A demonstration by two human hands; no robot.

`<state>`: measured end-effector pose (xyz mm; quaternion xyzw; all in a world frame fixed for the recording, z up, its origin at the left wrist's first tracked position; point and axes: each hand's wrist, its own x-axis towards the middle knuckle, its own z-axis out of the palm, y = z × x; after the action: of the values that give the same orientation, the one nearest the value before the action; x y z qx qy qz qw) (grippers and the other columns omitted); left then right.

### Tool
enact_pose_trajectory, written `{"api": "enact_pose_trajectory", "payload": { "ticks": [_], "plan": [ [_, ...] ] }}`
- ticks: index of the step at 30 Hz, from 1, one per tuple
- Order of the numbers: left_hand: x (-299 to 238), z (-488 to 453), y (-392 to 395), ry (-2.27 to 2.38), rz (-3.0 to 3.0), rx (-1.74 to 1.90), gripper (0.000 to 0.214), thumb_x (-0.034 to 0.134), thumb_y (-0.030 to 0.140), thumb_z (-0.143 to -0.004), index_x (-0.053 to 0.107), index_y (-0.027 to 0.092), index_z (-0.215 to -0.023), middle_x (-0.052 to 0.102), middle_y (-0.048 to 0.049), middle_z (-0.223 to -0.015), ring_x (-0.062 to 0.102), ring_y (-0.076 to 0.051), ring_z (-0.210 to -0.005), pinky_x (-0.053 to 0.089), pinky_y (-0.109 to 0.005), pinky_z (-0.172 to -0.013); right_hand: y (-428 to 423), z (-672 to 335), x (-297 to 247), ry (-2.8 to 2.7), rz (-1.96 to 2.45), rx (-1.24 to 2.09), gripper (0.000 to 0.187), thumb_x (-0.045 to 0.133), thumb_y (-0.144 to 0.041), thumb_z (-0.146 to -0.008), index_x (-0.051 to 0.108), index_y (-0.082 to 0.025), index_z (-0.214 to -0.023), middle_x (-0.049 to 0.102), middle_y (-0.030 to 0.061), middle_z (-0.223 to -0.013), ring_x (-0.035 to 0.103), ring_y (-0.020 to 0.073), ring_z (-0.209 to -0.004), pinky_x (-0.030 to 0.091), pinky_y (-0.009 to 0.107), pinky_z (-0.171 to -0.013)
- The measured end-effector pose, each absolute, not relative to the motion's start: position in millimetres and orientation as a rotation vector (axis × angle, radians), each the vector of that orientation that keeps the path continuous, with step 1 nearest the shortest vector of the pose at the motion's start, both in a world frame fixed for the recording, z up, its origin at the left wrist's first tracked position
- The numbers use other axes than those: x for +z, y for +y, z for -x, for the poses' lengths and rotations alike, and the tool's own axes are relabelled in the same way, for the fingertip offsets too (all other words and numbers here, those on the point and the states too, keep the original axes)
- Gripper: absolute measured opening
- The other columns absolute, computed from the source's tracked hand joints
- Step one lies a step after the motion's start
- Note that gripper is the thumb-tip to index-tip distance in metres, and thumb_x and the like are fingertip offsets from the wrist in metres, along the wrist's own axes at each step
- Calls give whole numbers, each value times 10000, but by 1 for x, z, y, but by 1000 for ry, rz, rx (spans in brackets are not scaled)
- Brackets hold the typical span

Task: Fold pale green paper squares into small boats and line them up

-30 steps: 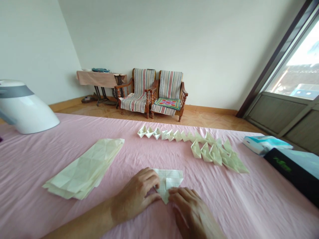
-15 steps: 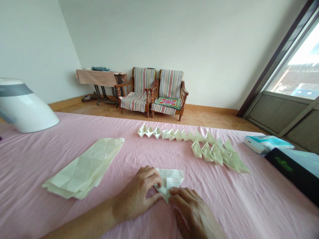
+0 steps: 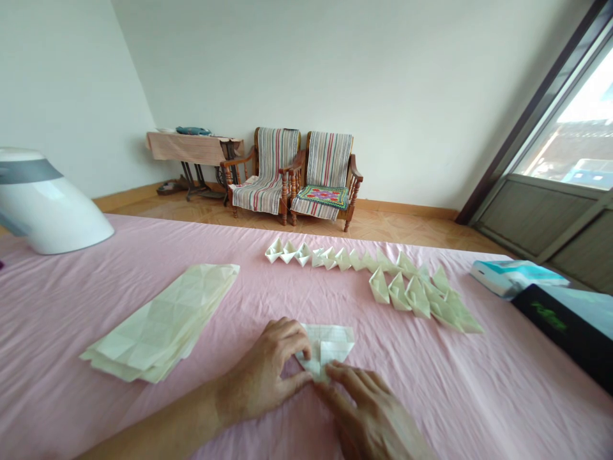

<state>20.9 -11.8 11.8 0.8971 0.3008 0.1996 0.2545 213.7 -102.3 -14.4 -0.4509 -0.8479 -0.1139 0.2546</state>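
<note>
Left hand (image 3: 266, 378), right hand (image 3: 371, 418) half-curled, both pinching folded paper (image 3: 331, 345) on pink cloth (image 3: 479, 390)

Head-worn view, forward and downward

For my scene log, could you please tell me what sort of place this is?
Most likely a living room at home: two striped wooden armchairs against the wall, a small side table beside them, and a pink-clothed table bearing folded paper boats.
</note>
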Motion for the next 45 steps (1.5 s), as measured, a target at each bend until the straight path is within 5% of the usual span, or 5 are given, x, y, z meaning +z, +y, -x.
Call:
{"api": "enact_pose_trajectory", "payload": {
  "ticks": [14, 32, 45],
  "plan": [
    [12, -20, -13, 832, -2423, 532, 181, 748, 152, -772, 589, 196, -847, 602, 3, -926, 544, -189, -926, 374, -306, -865, -105, -212, -16, -2326, 1318, -269, 436, 516, -35, -737, 603, -254, -1104, 696, 53, -1061, 687, 227, -853, 581, 321, -684],
    [15, -27, -14, 932, -2361, 490, 212, 773, 149, -721, 589, 198, -814, 585, 8, -917, 527, -202, -941, 378, -306, -837, -105, -214, -28, -2372, 1299, -365, 479, 543, -64, -786, 562, -249, -1227, 680, 70, -1110, 672, 238, -935, 577, 337, -736],
    [9, -24, 1, 943, -2293, 506, 147, 601, 39, -762, 611, 186, -766, 581, 10, -867, 552, -173, -887, 400, -284, -826, -108, -212, -23, -2352, 1335, -289, 311, 536, -163, -874, 591, -266, -1163, 677, 65, -1109, 673, 244, -936, 580, 342, -724]
  ]
}}
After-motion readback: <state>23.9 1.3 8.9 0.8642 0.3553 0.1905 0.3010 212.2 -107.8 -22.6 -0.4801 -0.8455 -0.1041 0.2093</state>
